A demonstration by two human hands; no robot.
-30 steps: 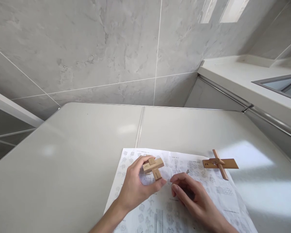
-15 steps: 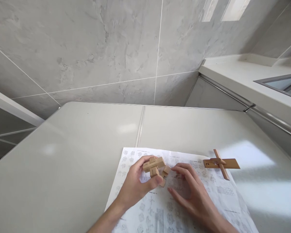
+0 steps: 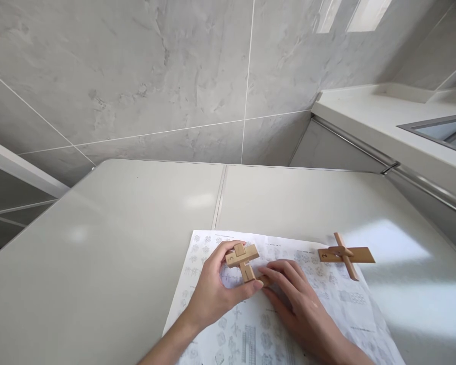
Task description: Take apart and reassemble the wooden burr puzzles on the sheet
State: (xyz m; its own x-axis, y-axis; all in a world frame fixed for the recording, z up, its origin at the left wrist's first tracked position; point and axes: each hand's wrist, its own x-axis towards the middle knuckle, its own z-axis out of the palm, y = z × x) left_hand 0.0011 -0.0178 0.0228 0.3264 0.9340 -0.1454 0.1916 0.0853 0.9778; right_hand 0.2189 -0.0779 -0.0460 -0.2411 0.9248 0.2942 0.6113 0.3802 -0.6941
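Observation:
My left hand [image 3: 218, 289] is closed around a wooden burr puzzle [image 3: 240, 257], several notched light-wood pieces crossed together, with dark markings on two of its faces. My thumb presses near its lower end. My right hand [image 3: 294, 291] pinches a small wooden piece [image 3: 265, 281] right beside the puzzle. Fingers cover most of that piece, so I cannot tell whether it touches the puzzle. Both hands are over a printed instruction sheet [image 3: 247, 314] with many small diagrams.
A second crossed wooden puzzle [image 3: 357, 255], marked with a 2, lies at the sheet's upper right edge. The pale glossy table [image 3: 110, 263] has a seam running through its middle. Behind it stands a grey tiled wall [image 3: 155, 76], and a white ledge [image 3: 383, 111] is at the right.
My right hand has moved in to the left, and its fingers have closed on the small wooden piece. The puzzle in my left hand has turned slightly, showing its marked faces more.

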